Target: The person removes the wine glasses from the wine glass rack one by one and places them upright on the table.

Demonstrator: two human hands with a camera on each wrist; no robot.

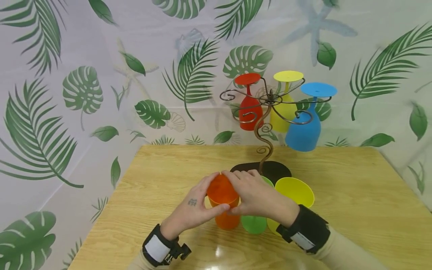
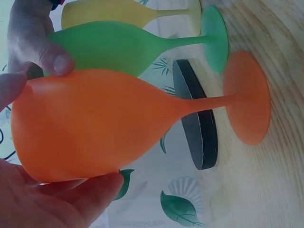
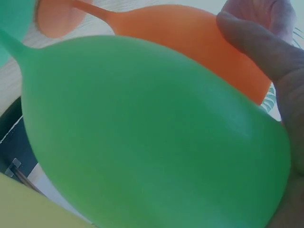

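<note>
An orange plastic wine glass (image 1: 223, 187) stands upright on the table, with both hands around its bowl near the rim. My left hand (image 1: 189, 210) holds the left side, thumb at the near side and fingers behind. On the opposite side my right hand (image 1: 261, 195) grips the bowl, its thumb close to the left thumb. In the left wrist view the orange glass (image 2: 99, 123) rests on its round foot. A green wine glass (image 3: 152, 128) stands right beside it, partly under the right hand. Right of that is a yellow wine glass (image 1: 293, 191), partly hidden by the right wrist.
A metal glass rack (image 1: 280, 171) with curled arms stands behind the hands on a dark base. From it hang upside down a red glass (image 1: 250, 112), a yellow glass (image 1: 281, 116) and a blue glass (image 1: 303, 131). A leaf-patterned cloth (image 1: 202, 131) covers the wall behind the wooden table (image 1: 162, 168).
</note>
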